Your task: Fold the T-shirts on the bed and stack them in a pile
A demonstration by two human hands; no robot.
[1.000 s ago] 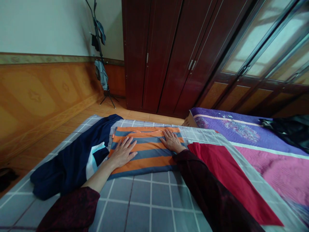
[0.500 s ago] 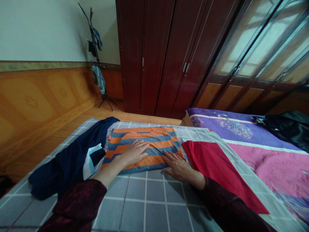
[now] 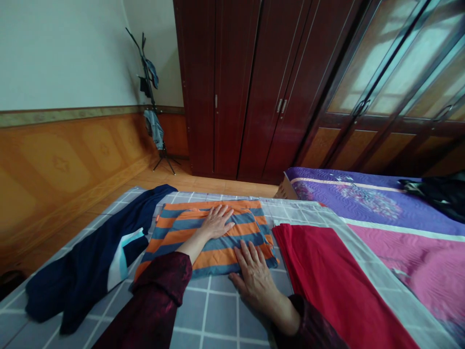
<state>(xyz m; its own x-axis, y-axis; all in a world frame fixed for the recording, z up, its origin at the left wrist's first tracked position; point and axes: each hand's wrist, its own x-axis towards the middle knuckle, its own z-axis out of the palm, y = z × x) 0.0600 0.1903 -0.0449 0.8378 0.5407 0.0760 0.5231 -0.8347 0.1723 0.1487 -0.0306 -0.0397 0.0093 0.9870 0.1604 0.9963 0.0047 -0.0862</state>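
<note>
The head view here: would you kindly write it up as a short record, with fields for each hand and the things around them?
left hand: the left hand lies flat on the orange and blue striped cloth
right hand: the right hand has fingers on that cloth, palm over the grey checked bedsheet
left of cloth: navy garment
right of cloth: red cloth

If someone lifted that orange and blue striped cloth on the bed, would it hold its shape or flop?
The striped cloth would probably flop: it lies flat, wrinkled under the left hand. It looks thin, so likely light. Pushed on the checked bed cover, it would probably rumple.
</note>
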